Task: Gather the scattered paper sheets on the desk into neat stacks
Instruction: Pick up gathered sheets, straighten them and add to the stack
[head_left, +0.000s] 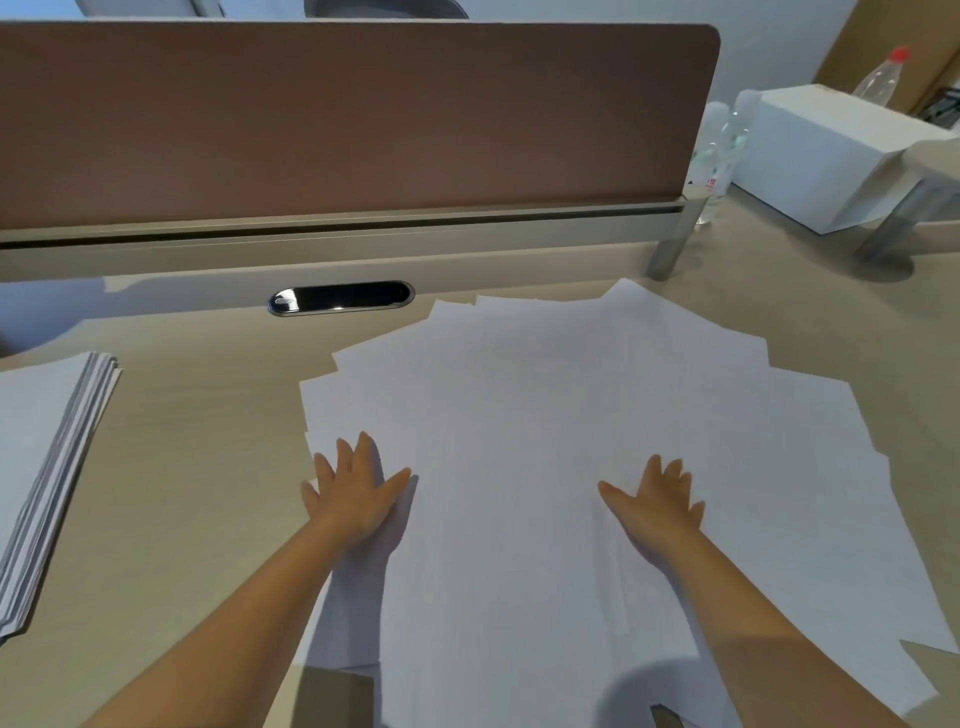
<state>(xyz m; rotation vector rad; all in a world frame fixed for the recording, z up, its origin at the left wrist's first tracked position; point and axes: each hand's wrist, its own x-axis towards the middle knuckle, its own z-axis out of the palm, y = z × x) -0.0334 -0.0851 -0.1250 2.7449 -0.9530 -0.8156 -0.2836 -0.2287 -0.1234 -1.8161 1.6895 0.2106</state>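
We have both palms down on the loose paper sheets (545, 415), which lie fanned and overlapping across the middle and right of the desk (208, 441), their corners pointing every way toward the brown partition screen (337, 114). Our left hand (356, 493) rests near the left edge of the spread with fingers straight and splayed, and our right hand (657, 512) lies flat further right, fingers likewise apart — neither one pinches or curls round anything. Off to the far left, well apart from the loose sheets, sits a squared paper stack (47, 467) that looks already gathered. We judge the sheets light, thin and floppy: a single one will bend under its own weight if lifted by a corner, and they probably slide easily over each other and over the smooth desktop. That slipperiness helps us — flat palms can sweep the outer edges inward. To lift them, we would take hold along the two long sides of the bunch rather than at the corners, where creasing and tearing seem likeliest. Beyond the partition's end stand clear plastic bottles (719, 150) and a white box (826, 150), out of the way.
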